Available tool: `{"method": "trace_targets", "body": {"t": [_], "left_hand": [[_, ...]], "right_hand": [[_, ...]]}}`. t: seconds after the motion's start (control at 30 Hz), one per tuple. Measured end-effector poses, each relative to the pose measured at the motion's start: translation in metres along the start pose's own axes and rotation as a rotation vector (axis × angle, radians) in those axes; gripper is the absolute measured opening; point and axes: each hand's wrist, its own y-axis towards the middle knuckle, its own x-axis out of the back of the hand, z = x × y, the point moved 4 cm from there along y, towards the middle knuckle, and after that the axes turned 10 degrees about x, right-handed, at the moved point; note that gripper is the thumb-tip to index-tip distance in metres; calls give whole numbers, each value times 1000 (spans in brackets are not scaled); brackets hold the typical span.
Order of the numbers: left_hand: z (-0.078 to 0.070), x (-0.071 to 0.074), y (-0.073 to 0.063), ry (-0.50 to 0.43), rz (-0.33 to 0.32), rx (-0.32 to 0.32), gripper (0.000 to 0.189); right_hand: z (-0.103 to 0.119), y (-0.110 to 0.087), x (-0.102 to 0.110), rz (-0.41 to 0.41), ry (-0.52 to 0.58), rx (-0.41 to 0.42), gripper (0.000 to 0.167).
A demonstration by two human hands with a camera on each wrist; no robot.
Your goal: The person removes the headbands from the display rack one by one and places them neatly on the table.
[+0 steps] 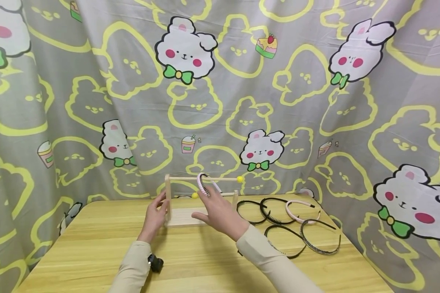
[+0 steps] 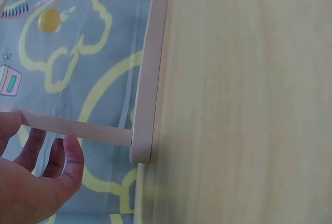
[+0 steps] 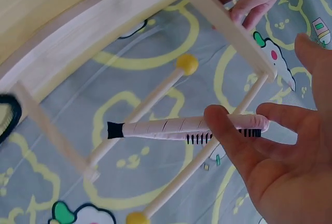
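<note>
A wooden stand [image 1: 186, 217] has two rods with yellow ball ends, rising from uprights. My left hand [image 1: 156, 215] holds the left upright [image 2: 83, 129], its thumb and fingertips against the wood. A pink wrapped headband [image 3: 171, 126] with dark comb teeth and a black tip is at the front rod [image 3: 176, 182], towards its left half. My right hand [image 1: 221, 213] touches it with mostly straight fingers, one passing in front of the band and others behind. The right thumb [image 3: 311, 53] is spread away from it.
To the right of the stand lie several black headbands [image 1: 283, 240] and another pink headband [image 1: 291, 213], partly overlapping. A patterned curtain [image 1: 220, 93] hangs behind and beside the wooden table [image 1: 77, 252]. A small black device [image 1: 156, 263] sits at the left wrist.
</note>
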Motion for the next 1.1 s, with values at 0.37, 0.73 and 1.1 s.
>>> {"method": "trace_targets", "body": {"t": [0.37, 0.73, 1.1], "left_hand": [[1, 1, 1, 12, -3, 3, 49], [3, 0, 2, 2, -13, 13, 49], [3, -1, 2, 14, -34, 9, 48]], "right_hand": [[-18, -29, 8, 40, -85, -77, 72], [-33, -26, 25, -2, -82, -46, 68], [-50, -40, 28, -5, -149, -51, 68]]}}
